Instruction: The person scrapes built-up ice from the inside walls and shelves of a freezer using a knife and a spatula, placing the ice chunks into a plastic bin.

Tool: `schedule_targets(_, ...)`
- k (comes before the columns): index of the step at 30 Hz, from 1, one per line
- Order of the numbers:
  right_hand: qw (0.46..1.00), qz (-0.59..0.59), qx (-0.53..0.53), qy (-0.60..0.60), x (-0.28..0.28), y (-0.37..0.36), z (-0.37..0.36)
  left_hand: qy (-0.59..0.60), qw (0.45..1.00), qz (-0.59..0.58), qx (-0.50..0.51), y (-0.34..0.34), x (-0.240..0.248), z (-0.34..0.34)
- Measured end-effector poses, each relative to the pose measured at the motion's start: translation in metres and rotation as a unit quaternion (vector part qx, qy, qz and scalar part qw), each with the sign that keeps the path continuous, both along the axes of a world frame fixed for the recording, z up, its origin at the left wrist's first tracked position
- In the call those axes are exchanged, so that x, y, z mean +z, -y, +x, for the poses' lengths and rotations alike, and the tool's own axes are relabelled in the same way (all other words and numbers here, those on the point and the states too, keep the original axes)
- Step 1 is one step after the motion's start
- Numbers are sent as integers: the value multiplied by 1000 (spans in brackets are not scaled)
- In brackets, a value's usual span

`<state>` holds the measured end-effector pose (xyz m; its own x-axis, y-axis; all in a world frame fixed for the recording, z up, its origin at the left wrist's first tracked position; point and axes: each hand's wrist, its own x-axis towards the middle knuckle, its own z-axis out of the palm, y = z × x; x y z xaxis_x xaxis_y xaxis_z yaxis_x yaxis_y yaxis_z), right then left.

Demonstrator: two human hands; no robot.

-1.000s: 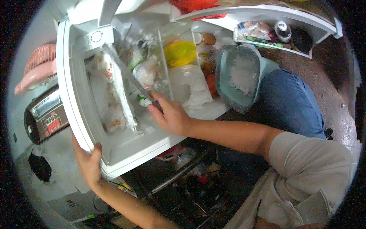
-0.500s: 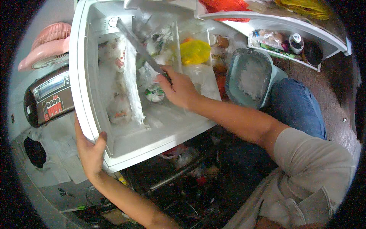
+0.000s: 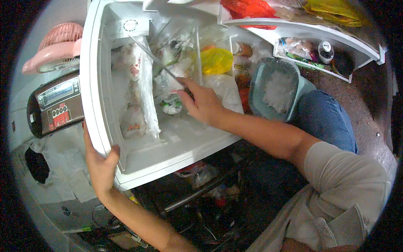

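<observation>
My right hand (image 3: pixel 202 101) is closed round the dark handle of a long knife (image 3: pixel 157 61). Its thin metal blade slants up and left inside a white freezer compartment (image 3: pixel 145 164), the tip by the upper end of a frost-coated shelf edge (image 3: pixel 147 92). Just below the knife lies a frosty green-and-white package (image 3: pixel 171 106). Frosted bags of food (image 3: pixel 133 119) sit behind the shelf edge. My left hand (image 3: pixel 100 164) grips the compartment's near left rim, thumb on the inner side and fingers on the outer side.
A grey-blue tub (image 3: pixel 275 88) with ice scrapings stands right, against my knee. Yellow (image 3: pixel 217 61) and red bags (image 3: pixel 247 10) lie in the compartment and on the door. A door shelf holds a bottle (image 3: pixel 325 51). Left are a pink fan (image 3: pixel 54 50) and a dark appliance (image 3: pixel 56 105).
The knife has turned, so its blade now shows nearly edge-on, and its tip sits lower, closer to the frosted shelf edge. My left hand keeps its grip on the rim.
</observation>
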<state>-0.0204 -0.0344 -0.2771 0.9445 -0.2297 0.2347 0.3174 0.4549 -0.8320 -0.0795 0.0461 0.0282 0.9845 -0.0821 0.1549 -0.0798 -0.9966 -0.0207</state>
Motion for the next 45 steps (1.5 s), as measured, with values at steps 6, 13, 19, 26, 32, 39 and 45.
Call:
schedule_targets(6, 988, -13, -95, 122, -5, -14, -20, -4, 1000, -21, 16, 4, -4, -1)
schedule_targets(13, 997, 75, -19, 10, 3, -4, -30, 8, 1000, -1, 4, 3, -2, -4)
schedule_targets(19, 1000, 5, 15, 18, -2, -3, -11, -11, 1000, 8, -9, 8, -1, 0)
schedule_targets(26, 997, -71, 27, 22, 1, -3, -9, -5, 1000, -13, 5, 9, -5, -2)
schedule_targets(32, 998, -47, 18, 27, 2, 4, -13, 3, 1000, -7, 5, 3, -4, -2)
schedule_targets(39, 998, -44, -3, 41, 6, 5, -15, 5, 1000, 15, 7, 9, -3, 1)
schedule_targets(45, 986, -137, -56, 82, 0, -10, -16, 10, 1000, 27, 11, 3, -1, -1)
